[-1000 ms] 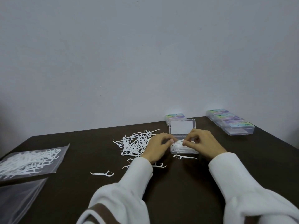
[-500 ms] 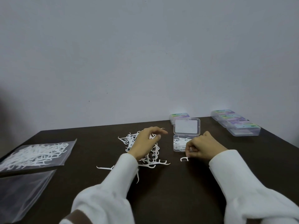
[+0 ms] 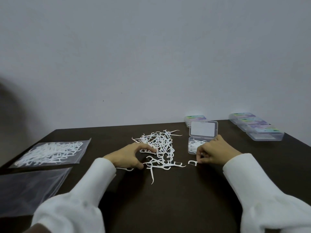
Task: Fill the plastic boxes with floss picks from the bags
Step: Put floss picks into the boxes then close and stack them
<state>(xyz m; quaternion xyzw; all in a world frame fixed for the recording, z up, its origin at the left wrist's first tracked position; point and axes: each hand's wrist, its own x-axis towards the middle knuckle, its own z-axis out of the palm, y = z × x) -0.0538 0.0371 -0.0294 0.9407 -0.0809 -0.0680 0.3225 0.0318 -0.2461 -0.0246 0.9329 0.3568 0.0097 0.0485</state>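
Note:
A heap of loose white floss picks (image 3: 159, 145) lies in the middle of the dark table (image 3: 168, 199). My left hand (image 3: 127, 156) rests at the heap's left edge, fingers stretched out and touching the picks. An open clear plastic box (image 3: 193, 147) with its lid (image 3: 203, 129) raised stands to the right of the heap and holds some picks. My right hand (image 3: 213, 153) sits just in front of that box and pinches a single floss pick (image 3: 192, 163) lying on the table.
A sealed bag of floss picks (image 3: 50, 153) lies at the left, with an empty clear bag (image 3: 28, 187) in front of it. Three closed boxes (image 3: 255, 127) are lined up at the back right, and another closed box (image 3: 195, 118) sits behind the open one.
My left hand left the open box and moved left to the heap of picks. My right hand drew back from the box to a single pick on the table.

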